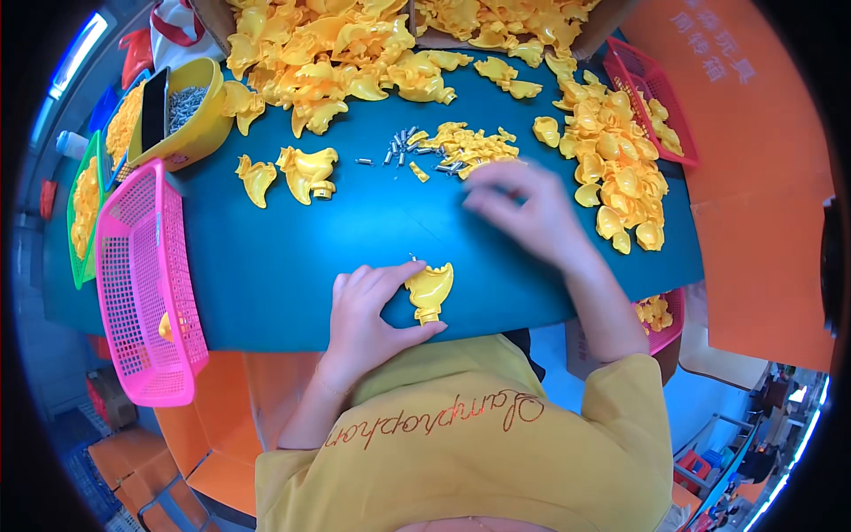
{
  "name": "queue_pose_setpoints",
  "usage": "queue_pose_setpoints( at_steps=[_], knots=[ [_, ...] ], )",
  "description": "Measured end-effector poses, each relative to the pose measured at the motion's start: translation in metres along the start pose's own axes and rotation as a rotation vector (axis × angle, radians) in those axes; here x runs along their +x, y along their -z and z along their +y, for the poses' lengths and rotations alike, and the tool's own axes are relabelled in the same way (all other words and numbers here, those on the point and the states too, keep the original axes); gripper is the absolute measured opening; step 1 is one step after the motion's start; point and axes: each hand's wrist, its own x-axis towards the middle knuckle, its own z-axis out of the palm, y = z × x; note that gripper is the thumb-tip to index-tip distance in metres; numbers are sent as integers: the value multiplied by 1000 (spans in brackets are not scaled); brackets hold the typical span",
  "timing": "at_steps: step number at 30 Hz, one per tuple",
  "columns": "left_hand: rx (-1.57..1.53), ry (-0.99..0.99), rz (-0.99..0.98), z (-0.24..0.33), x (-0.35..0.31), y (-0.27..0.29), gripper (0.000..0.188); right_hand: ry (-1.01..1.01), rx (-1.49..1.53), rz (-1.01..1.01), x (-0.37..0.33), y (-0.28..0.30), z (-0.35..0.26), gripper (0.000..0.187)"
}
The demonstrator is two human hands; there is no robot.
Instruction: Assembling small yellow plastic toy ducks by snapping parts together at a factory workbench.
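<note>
My left hand (pixel 368 306) rests on the dark green table (pixel 292 257) near its front edge, thumb and fingers pinching a yellow plastic duck-shaped shell (pixel 430 291) that lies flat. My right hand (pixel 523 213) is blurred, stretched forward over the table with fingers spread, just below a small heap of little yellow parts (pixel 470 142) and small metal screws (pixel 403 146). I see nothing in it. Two more yellow shells (pixel 306 173) lie to the left of the screws.
A pink mesh basket (pixel 142 275) hangs over the table's left edge. A yellow bowl (pixel 191 111) with screws and a dark phone stands at far left. Big heaps of yellow shells (pixel 328 53) fill the back and right side (pixel 620 168), beside a red basket (pixel 651 97).
</note>
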Motion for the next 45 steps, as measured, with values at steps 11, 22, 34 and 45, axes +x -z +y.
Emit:
queue_pose_setpoints(
  at_steps=[11, 22, 34, 45],
  knots=[
    [-48, 47, 37, -2, -4, -3, 74, 341, -841, 375, 0, 64, 61, 17],
    [-48, 51, 92, 1, -12, -9, 78, 256, -331, 101, -83, -12, 33, 29],
    [27, 101, 183, 15, -5, -24, 74, -464, 878, -75, -76, -77, -19, 31],
    [15, 54, 211, 12, -4, -30, 77, -287, 523, -29, -84, -77, -27, 27]
  ],
)
